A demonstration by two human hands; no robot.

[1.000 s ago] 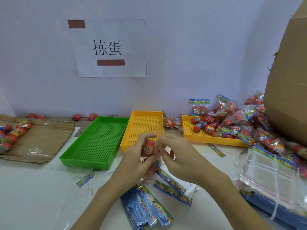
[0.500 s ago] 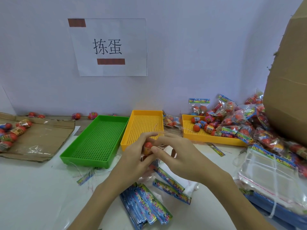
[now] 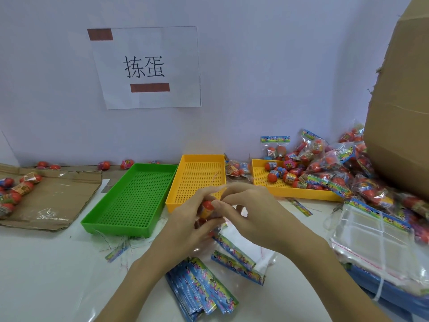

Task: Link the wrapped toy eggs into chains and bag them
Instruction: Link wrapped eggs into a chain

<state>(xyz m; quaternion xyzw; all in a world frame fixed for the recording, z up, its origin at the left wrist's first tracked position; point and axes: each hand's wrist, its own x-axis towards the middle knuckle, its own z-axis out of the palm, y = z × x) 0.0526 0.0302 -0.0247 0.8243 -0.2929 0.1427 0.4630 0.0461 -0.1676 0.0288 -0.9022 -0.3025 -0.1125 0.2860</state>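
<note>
Wall sign (image 3: 148,68) reading "拣蛋"; your left hand (image 3: 185,226) is gripping an egg (image 3: 207,208), right hand (image 3: 250,212) pinching its wrapper, beside the trays (image 3: 130,219)

Single head-worn wide-angle view, looking forward and slightly down from close above the white table (image 3: 41,275), with both forearms entering from the near edge, the green tray (image 3: 130,201) at mid-distance, the wall sign (image 3: 145,67) facing the camera at the far side, and a cardboard box (image 3: 404,112) cropped at right.
</note>
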